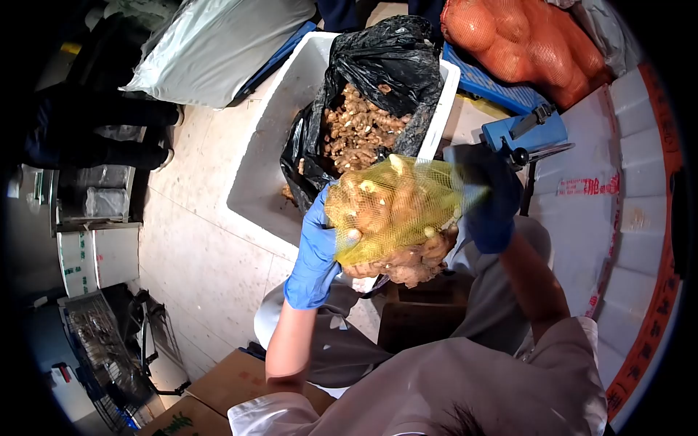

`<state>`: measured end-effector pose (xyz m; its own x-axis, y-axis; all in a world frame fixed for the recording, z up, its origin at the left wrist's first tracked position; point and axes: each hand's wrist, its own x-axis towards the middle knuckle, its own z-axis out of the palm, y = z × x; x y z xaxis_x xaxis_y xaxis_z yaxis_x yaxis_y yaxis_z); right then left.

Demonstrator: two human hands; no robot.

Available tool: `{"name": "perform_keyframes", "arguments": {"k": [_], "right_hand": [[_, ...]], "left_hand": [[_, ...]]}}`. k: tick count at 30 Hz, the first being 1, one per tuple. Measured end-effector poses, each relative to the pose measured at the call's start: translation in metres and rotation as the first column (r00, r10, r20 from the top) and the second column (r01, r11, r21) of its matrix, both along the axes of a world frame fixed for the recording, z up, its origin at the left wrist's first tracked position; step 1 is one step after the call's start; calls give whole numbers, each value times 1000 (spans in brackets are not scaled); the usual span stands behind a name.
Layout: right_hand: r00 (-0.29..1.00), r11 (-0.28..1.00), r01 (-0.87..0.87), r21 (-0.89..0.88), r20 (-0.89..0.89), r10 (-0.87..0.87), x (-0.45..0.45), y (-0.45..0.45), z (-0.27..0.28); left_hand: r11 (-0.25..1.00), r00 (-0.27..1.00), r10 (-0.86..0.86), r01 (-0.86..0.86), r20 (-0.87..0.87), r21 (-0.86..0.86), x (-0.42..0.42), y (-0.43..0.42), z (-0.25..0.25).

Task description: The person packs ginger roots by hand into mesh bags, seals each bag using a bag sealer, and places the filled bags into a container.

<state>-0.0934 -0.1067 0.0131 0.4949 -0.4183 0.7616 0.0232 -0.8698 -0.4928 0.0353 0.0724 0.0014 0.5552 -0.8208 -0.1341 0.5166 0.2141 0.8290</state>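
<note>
A yellow mesh bag [396, 211] full of ginger hangs between my two gloved hands, above the front of a white foam box. Ginger [407, 265] also shows along the bag's lower side; whether mesh covers it there I cannot tell. My left hand [314, 251], in a blue glove, grips the bag's left end. At the other end, my right hand [494, 200], gloved and in shadow, holds the gathered mesh; its fingers are blurred. Beyond the bag, loose ginger [356, 120] lies in a black plastic bag [385, 51] inside the foam box [254, 163].
A blue device [527, 131] with black knobs stands beyond my right hand. Red mesh sacks [523, 47] lie behind it. White foam boxes [582, 196] line the right side. At left are a person's legs [102, 127] and a wire basket [98, 341]. A cardboard box [225, 389] sits near me.
</note>
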Motion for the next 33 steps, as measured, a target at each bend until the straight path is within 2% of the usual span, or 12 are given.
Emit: {"name": "perform_keyframes", "arguments": {"k": [4, 9, 13, 15, 16, 17, 18, 19, 23, 24, 25, 33], "right_hand": [[982, 817, -177, 548, 41, 185, 15, -2, -28], [874, 667, -355, 655, -21, 486, 24, 17, -28], [714, -238, -575, 783, 622, 320, 19, 43, -89], [667, -448, -597, 666, 722, 184, 15, 42, -87], [689, 74, -507, 859, 352, 633, 9, 36, -82], [644, 481, -388, 786, -142, 752, 8, 35, -69], [529, 788, -398, 469, -585, 615, 8, 35, -57], [526, 787, -402, 468, -586, 617, 13, 39, -56], [623, 480, -492, 726, -92, 777, 35, 61, -50], [694, -184, -343, 921, 381, 612, 39, 64, -37], [799, -787, -253, 563, 580, 159, 43, 66, -21], [739, -819, 69, 569, 523, 425, 42, 59, -26]], "left_hand": [[993, 995, 101, -101, 0, -63, 3, 2, 0], [956, 962, 274, -272, 1, -113, 1, 0, 0], [930, 935, 329, -345, -133, -127, 2, -1, -4], [926, 933, 329, -349, -143, -145, 2, -6, 3], [917, 927, 361, -373, -103, -143, 0, -9, 9], [906, 917, 393, -398, -61, -142, -2, -13, 16], [890, 902, 433, -428, -6, -155, -3, -17, 17], [888, 900, 437, -432, -7, -157, -1, -19, 14], [842, 827, 539, -519, 164, -149, -2, -30, 12], [833, 822, 551, -533, 142, -148, -4, -34, 16], [824, 817, 564, -547, 121, -149, -5, -37, 18], [724, 672, 682, -675, 290, -138, 6, -43, 20]]}}
